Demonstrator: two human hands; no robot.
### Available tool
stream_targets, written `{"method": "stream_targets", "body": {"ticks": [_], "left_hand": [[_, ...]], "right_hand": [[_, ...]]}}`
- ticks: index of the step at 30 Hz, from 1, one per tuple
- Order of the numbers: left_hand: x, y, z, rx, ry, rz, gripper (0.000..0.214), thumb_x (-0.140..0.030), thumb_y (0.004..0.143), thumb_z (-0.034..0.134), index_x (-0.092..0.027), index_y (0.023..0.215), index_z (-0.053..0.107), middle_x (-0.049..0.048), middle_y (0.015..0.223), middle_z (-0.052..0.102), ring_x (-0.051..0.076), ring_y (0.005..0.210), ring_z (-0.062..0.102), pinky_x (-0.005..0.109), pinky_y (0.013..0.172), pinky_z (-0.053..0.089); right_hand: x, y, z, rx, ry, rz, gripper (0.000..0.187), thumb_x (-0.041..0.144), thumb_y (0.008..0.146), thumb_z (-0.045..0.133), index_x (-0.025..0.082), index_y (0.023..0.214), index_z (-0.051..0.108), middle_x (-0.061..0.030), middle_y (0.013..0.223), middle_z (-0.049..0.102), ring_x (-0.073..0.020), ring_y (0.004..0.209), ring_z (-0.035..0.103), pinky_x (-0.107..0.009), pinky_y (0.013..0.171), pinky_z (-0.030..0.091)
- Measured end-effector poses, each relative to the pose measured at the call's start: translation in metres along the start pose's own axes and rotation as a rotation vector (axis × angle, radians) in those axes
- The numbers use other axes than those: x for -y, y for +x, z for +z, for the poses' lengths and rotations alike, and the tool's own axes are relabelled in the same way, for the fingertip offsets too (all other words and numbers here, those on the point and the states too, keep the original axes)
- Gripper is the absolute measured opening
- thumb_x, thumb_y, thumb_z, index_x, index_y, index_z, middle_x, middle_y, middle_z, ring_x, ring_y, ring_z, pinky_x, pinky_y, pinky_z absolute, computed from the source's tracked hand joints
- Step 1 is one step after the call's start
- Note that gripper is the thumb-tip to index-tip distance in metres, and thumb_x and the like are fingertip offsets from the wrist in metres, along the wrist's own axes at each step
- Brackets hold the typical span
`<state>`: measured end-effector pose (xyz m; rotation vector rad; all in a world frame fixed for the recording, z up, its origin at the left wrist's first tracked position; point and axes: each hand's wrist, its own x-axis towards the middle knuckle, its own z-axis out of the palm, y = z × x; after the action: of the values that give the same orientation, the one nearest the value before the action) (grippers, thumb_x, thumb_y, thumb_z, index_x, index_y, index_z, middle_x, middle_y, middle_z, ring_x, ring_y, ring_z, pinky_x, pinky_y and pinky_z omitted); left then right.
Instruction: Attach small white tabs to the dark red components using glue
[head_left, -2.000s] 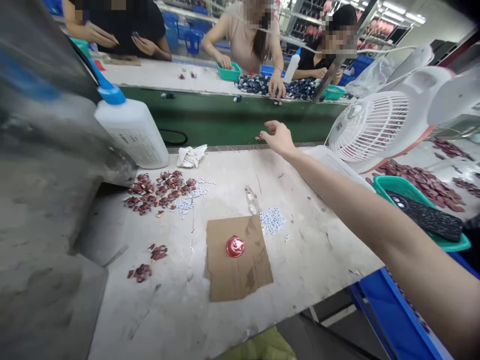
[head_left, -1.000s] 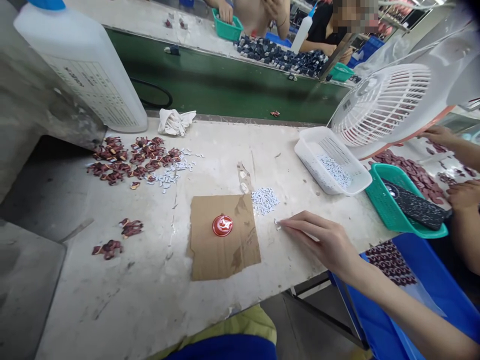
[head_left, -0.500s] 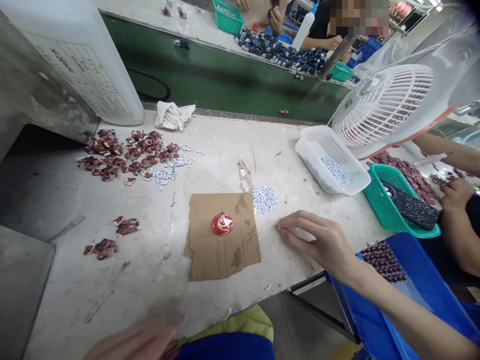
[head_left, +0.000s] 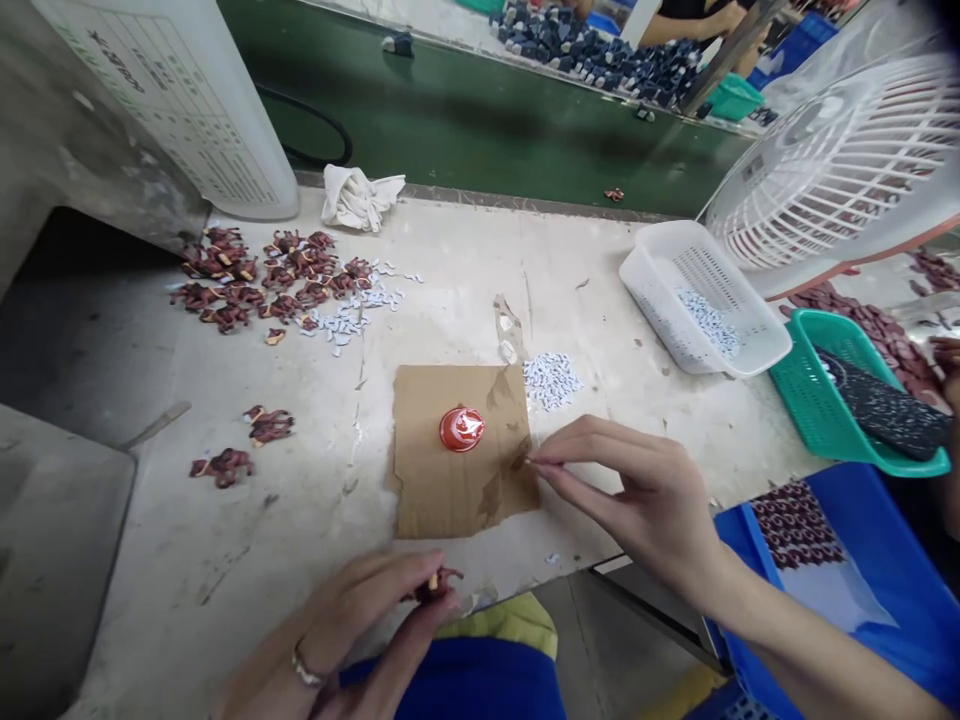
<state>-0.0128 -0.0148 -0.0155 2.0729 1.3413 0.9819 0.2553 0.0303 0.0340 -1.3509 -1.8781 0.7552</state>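
My left hand [head_left: 352, 630] pinches a small dark red piece [head_left: 439, 583] at the table's near edge. My right hand [head_left: 637, 495] is held over the right edge of a brown cardboard sheet [head_left: 442, 480], thumb and forefinger pinched together on something too small to make out. A red glossy cap [head_left: 461, 428] sits on the cardboard. A small heap of white bits [head_left: 551, 380] lies just beyond my right hand.
Dark red pieces [head_left: 255, 275] lie scattered at the back left, with two small clumps [head_left: 247, 445] nearer. A white basket [head_left: 701, 310], a green basket [head_left: 840, 410], a fan [head_left: 840, 160], a large white jug [head_left: 180, 100], a rag [head_left: 360, 198] and a blue bin [head_left: 817, 570] surround the table.
My right arm came back from the conveyor to the white bits, then to the cardboard's edge. My left hand rose into view holding a dark red piece. The view tilted down.
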Motion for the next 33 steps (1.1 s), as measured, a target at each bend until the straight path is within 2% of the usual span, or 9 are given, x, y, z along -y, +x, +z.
{"method": "stream_targets", "body": {"ticks": [2,6,11,13,17,25,28,31,33], "left_hand": [[-0.007,0.0,0.004,-0.088,-0.031,-0.103,0.031,-0.045,0.09,0.067,-0.024,0.112,0.071,0.0001,0.093,0.077,0.017,0.087,0.076,0.02,0.08,0.065],[-0.02,0.004,0.006,-0.189,-0.079,-0.169,0.035,-0.054,0.087,0.068,-0.025,0.105,0.074,0.0005,0.086,0.076,0.019,0.089,0.076,0.023,0.077,0.065],[-0.019,0.012,-0.001,-0.241,-0.069,-0.167,0.023,-0.045,0.088,0.07,-0.025,0.1,0.074,-0.0024,0.086,0.076,0.016,0.086,0.075,0.022,0.076,0.063],[-0.017,0.014,-0.004,-0.243,-0.047,-0.14,0.013,-0.032,0.089,0.071,-0.026,0.101,0.074,-0.0061,0.093,0.076,0.01,0.086,0.074,0.018,0.082,0.06],[-0.014,0.017,-0.008,-0.215,-0.046,-0.091,0.021,-0.014,0.089,0.071,-0.026,0.107,0.071,-0.0114,0.103,0.074,0.001,0.089,0.069,0.01,0.091,0.053],[-0.015,0.023,-0.008,-0.168,-0.062,-0.058,0.021,-0.014,0.09,0.069,-0.025,0.108,0.07,-0.0103,0.107,0.073,0.0,0.094,0.069,0.006,0.097,0.051],[-0.019,0.027,-0.007,-0.176,-0.059,-0.09,0.021,-0.018,0.09,0.07,-0.029,0.108,0.07,-0.0135,0.107,0.073,-0.002,0.093,0.069,0.004,0.097,0.05],[-0.024,0.031,-0.005,-0.241,-0.028,-0.112,0.017,-0.023,0.09,0.073,-0.029,0.105,0.072,-0.0159,0.101,0.075,-0.004,0.085,0.07,-0.002,0.093,0.049],[-0.027,0.032,-0.003,-0.24,-0.002,-0.085,0.016,-0.022,0.089,0.073,-0.028,0.103,0.072,-0.0148,0.098,0.076,-0.004,0.082,0.07,-0.001,0.091,0.05]], "right_hand": [[0.003,0.014,0.007,-0.014,-0.031,-0.048,0.017,0.007,0.094,0.067,0.019,0.104,0.075,-0.0032,0.099,0.076,-0.012,0.089,0.072,-0.023,0.077,0.058],[0.003,0.031,0.015,-0.012,-0.096,-0.109,0.019,0.006,0.094,0.065,0.017,0.106,0.075,-0.0049,0.102,0.076,-0.0124,0.091,0.073,-0.023,0.08,0.059],[0.001,0.036,0.019,0.0,-0.129,-0.116,0.017,0.008,0.095,0.065,0.018,0.105,0.074,-0.0045,0.1,0.076,-0.0139,0.088,0.072,-0.026,0.077,0.059],[0.001,0.037,0.019,0.018,-0.131,-0.109,0.017,0.009,0.095,0.065,0.019,0.105,0.074,-0.0044,0.101,0.075,-0.0142,0.089,0.072,-0.026,0.076,0.059],[0.003,0.038,0.018,0.044,-0.139,-0.107,0.016,0.009,0.096,0.064,0.018,0.105,0.074,-0.0048,0.102,0.075,-0.0142,0.09,0.071,-0.026,0.077,0.059],[0.002,0.039,0.017,0.062,-0.163,-0.113,0.017,0.011,0.097,0.063,0.02,0.107,0.073,-0.0058,0.104,0.075,-0.0161,0.092,0.071,-0.029,0.078,0.059],[0.008,0.035,0.017,0.0,-0.14,-0.128,0.021,0.008,0.096,0.063,0.022,0.108,0.073,-0.0053,0.103,0.075,-0.0169,0.092,0.071,-0.031,0.078,0.06],[0.021,0.028,0.018,-0.046,0.0,-0.11,0.025,0.004,0.092,0.067,0.023,0.107,0.074,-0.0035,0.099,0.076,-0.0159,0.09,0.072,-0.03,0.077,0.061],[0.031,0.022,0.02,-0.029,0.136,-0.078,0.025,0.002,0.09,0.068,0.021,0.105,0.075,-0.003,0.096,0.077,-0.015,0.089,0.073,-0.028,0.076,0.062]]}}
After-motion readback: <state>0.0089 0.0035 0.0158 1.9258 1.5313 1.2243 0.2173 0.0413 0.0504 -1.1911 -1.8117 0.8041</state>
